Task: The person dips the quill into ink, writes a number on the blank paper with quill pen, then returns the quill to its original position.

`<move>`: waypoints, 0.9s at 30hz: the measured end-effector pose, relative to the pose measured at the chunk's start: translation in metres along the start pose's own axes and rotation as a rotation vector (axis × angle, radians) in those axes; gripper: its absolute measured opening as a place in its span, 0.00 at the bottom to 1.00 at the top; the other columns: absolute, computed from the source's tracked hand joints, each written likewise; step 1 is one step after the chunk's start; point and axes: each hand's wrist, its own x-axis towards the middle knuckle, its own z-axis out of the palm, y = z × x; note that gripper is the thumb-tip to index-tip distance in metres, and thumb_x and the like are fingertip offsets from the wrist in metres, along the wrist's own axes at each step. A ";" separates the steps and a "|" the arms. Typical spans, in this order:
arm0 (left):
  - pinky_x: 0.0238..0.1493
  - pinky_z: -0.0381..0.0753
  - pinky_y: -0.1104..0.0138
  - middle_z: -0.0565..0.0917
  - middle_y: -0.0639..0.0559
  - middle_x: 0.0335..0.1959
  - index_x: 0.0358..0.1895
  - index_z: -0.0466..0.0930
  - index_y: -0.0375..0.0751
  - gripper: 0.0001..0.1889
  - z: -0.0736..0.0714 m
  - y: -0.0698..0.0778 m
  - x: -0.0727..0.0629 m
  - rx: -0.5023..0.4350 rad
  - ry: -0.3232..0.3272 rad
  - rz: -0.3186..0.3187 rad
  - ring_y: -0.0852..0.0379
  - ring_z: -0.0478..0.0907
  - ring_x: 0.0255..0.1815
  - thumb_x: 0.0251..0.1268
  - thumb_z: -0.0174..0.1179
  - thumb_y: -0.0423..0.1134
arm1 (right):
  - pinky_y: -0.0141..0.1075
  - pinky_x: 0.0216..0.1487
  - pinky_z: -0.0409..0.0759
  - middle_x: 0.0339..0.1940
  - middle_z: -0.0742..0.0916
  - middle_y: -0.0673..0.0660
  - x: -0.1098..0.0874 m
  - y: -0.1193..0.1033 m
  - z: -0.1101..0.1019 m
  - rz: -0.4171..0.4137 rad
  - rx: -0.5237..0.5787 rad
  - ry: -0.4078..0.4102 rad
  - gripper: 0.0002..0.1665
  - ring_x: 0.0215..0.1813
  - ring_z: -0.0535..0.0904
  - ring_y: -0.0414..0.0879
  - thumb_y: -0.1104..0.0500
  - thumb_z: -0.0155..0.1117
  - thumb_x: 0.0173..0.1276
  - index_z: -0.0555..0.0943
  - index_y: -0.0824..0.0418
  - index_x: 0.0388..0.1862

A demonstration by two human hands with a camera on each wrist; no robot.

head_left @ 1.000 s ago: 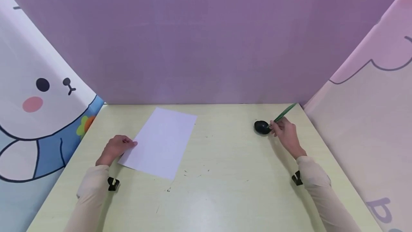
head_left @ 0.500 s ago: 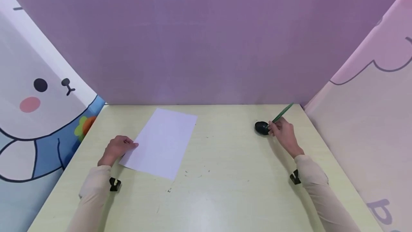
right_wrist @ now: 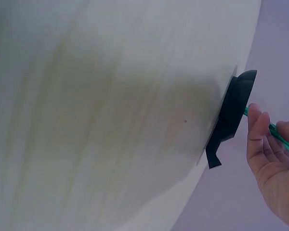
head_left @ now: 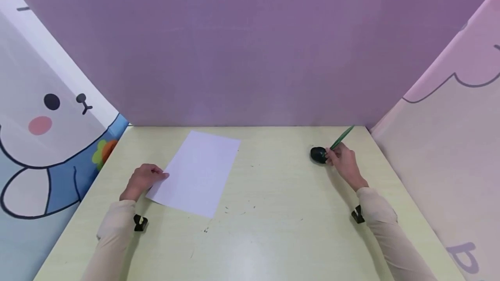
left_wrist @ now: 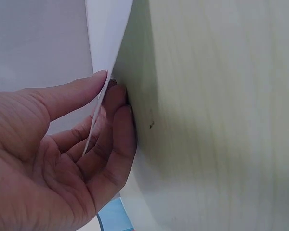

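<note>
On the left part of the table lies a white sheet of paper. My left hand pinches its left edge, thumb on top and fingers curled beneath, as the left wrist view shows. At the right, my right hand pinches a slender green pen-like stick that slants up to the right. Its lower end points into a small black dish on the table; whether it touches the dish, I cannot tell. From the side, the right wrist view shows the dish as shallow, with a spout-like lip.
The pale wooden table bears small dark marks near its middle. A purple wall stands behind it, with cartoon-printed panels at both sides. Each sleeve carries a small black clip-like device.
Over the last second the stick and right hand have shifted very slightly left. The left hand keeps its pinch on the paper, and the whole view has drifted a little.
</note>
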 end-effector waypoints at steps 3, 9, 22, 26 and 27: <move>0.47 0.78 0.54 0.83 0.31 0.47 0.49 0.81 0.25 0.21 0.000 0.002 0.000 -0.003 -0.002 0.008 0.40 0.76 0.46 0.73 0.65 0.45 | 0.38 0.32 0.89 0.38 0.89 0.73 -0.001 0.002 -0.001 0.005 0.004 0.002 0.12 0.34 0.88 0.58 0.64 0.59 0.81 0.75 0.76 0.49; 0.42 0.76 0.59 0.82 0.33 0.45 0.49 0.81 0.24 0.21 0.002 0.004 0.001 -0.011 -0.015 -0.004 0.42 0.76 0.44 0.72 0.65 0.45 | 0.39 0.32 0.89 0.39 0.89 0.73 -0.004 0.006 0.000 0.004 0.003 0.027 0.12 0.34 0.88 0.60 0.63 0.59 0.81 0.76 0.75 0.50; 0.41 0.76 0.61 0.84 0.34 0.44 0.49 0.82 0.24 0.21 0.003 0.002 0.006 -0.012 -0.011 0.014 0.43 0.78 0.44 0.72 0.65 0.45 | 0.25 0.26 0.81 0.37 0.89 0.72 -0.002 0.006 0.000 -0.077 0.011 0.104 0.15 0.31 0.87 0.62 0.60 0.58 0.82 0.76 0.75 0.50; 0.41 0.76 0.62 0.85 0.35 0.44 0.51 0.82 0.25 0.21 0.005 0.003 0.008 -0.033 -0.019 -0.004 0.45 0.78 0.43 0.74 0.63 0.45 | 0.25 0.25 0.81 0.36 0.89 0.72 0.000 0.004 -0.003 -0.077 0.018 0.123 0.15 0.29 0.87 0.58 0.60 0.59 0.82 0.77 0.75 0.49; 0.40 0.76 0.62 0.85 0.36 0.44 0.52 0.82 0.25 0.21 0.006 0.003 0.009 -0.036 -0.022 -0.008 0.46 0.78 0.43 0.74 0.63 0.45 | 0.25 0.25 0.81 0.36 0.89 0.72 0.000 0.003 -0.004 -0.072 0.019 0.126 0.15 0.29 0.87 0.55 0.60 0.59 0.82 0.77 0.74 0.49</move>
